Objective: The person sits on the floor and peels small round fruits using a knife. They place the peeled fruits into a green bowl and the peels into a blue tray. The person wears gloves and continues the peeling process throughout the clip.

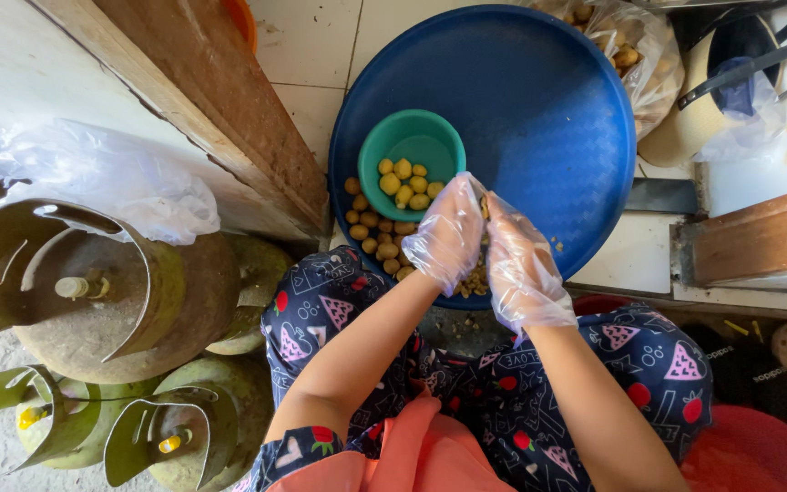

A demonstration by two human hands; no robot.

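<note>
a small brown piece (484, 208) is pinched between the gloved left hand (448, 235) and gloved right hand (523, 269), over the blue tray (539, 109), near the green bowl (412, 146) of yellow pieces (404, 182).

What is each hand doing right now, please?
Left hand: gloved, pinching one small yellow-brown nut.
Right hand: gloved, fingertips on the same nut.

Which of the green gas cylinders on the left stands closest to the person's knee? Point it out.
The big one uppermost, with the wide curved collar and brass valve on top. It stands nearer the patterned trouser leg than the two smaller-looking cylinders below it.
</note>
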